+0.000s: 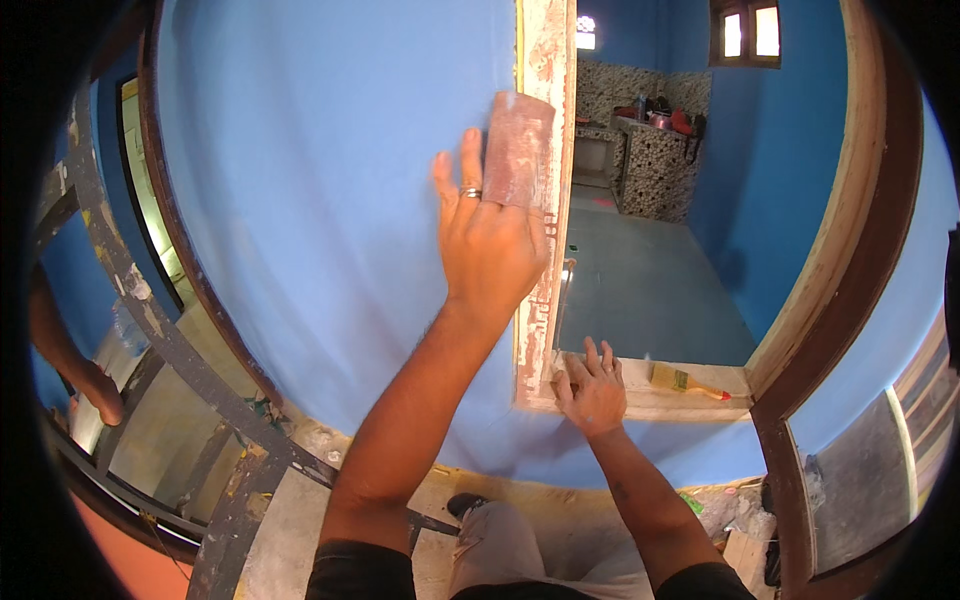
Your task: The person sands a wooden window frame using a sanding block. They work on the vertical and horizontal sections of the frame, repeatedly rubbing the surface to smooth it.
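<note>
My left hand (491, 244) presses a worn reddish-brown sheet of sandpaper (519, 150) flat on the upright of a wooden window frame (546, 45). The ring and little fingers lie spread beyond the sheet's left edge, near the blue wall (337, 187). Patches of old brown and white coating mark the upright. My right hand (592, 390) rests with fingers spread on the frame's bottom rail, close to the lower left corner, holding nothing. Right of it, a flat paintbrush (679, 379) with pale bristles and a red-tipped handle lies on the rail.
A paint-spattered metal scaffold or ladder (120, 255) stands at the left, with another person's foot (101, 394) by it. A dark brown frame (892, 247) borders the right. Rubble (739, 514) lies low at the wall. Through the opening shows a pebbled counter (660, 169).
</note>
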Motion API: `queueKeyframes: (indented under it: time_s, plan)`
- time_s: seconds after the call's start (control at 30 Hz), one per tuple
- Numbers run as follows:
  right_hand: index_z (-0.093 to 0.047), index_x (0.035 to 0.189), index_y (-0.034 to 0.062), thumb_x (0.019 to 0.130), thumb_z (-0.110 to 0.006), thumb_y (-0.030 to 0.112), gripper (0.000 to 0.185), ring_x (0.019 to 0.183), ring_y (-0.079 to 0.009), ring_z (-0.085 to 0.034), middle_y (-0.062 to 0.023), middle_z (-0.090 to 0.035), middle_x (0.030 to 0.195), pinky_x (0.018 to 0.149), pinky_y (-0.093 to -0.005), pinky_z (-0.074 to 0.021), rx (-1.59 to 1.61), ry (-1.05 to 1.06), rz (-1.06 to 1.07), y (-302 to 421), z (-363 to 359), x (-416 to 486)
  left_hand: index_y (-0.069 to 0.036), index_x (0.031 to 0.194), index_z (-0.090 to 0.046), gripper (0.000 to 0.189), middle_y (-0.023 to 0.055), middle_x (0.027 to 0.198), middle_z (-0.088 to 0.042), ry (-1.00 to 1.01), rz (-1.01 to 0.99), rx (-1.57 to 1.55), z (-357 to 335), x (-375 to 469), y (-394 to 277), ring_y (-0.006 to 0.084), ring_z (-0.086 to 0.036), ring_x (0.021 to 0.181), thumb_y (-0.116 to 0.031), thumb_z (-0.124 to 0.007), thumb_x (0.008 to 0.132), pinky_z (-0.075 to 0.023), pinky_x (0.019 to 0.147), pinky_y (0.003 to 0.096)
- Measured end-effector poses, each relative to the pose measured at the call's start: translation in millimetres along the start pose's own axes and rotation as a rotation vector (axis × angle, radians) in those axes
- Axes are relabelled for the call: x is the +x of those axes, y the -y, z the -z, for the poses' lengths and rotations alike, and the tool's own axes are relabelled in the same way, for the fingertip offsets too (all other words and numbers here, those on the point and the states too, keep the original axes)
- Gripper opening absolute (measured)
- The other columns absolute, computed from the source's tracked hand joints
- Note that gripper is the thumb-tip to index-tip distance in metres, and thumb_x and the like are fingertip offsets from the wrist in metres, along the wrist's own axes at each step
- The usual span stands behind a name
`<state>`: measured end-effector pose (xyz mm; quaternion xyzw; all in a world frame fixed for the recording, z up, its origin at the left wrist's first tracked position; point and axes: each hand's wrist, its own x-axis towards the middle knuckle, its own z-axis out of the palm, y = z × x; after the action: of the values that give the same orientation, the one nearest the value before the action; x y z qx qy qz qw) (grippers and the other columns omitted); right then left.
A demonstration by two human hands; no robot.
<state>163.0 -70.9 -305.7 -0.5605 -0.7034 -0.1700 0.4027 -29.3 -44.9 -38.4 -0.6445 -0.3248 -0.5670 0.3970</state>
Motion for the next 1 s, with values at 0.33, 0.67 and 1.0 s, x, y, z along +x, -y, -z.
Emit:
queueKeyframes:
  time_s: [0.33, 0.67, 1.0]
  plan:
    - [-0.08, 0.125, 0.009, 0.095, -0.071, 0.036, 0.041, 0.141, -0.0548, -0.056, -0.0271, -0.064, 0.15, 0.115, -0.0629, -0.0465, 0.018, -0.011, -0.003, -0.9, -3.2, -2.9, 0.009, 0.136, -0.068, 0.047, 0.0278, 0.158, -0.054, 0.009, -0.09, -0.132, -15.6, 2.7, 4.3, 0.0526, -0.046, 0.153, -0.015, -0.074, 0.096, -0.0308, 0.125, 0.0734]
    - [-0.081, 0.124, 0.0077, 0.096, -0.071, 0.034, 0.04, 0.139, -0.053, -0.058, -0.0262, -0.066, 0.148, 0.115, -0.0593, -0.0482, 0.01, -0.018, 0.002, -1.6, -2.4, -1.5, 0.016, 0.093, -0.079, 0.037, 0.0355, 0.121, -0.074, -0.126, 0.019, -0.084, -33.4, 5.0, -13.0, 0.0486, -0.055, 0.147, -0.02, -0.077, 0.103, -0.0395, 0.123, 0.0695]
    - [-0.083, 0.121, 0.0089, 0.096, -0.072, 0.032, 0.036, 0.141, -0.0507, -0.057, -0.0218, -0.067, 0.148, 0.116, -0.0578, -0.0476, -0.002, -0.008, 0.025, 3.8, 3.3, 1.8, 0.007, 0.163, -0.045, 0.067, 0.026, 0.17, -0.046, 0.115, 0.134, -0.234, -20.6, -98.5, -34.7, 0.0562, -0.047, 0.15, -0.011, -0.069, 0.103, -0.0316, 0.124, 0.0661]
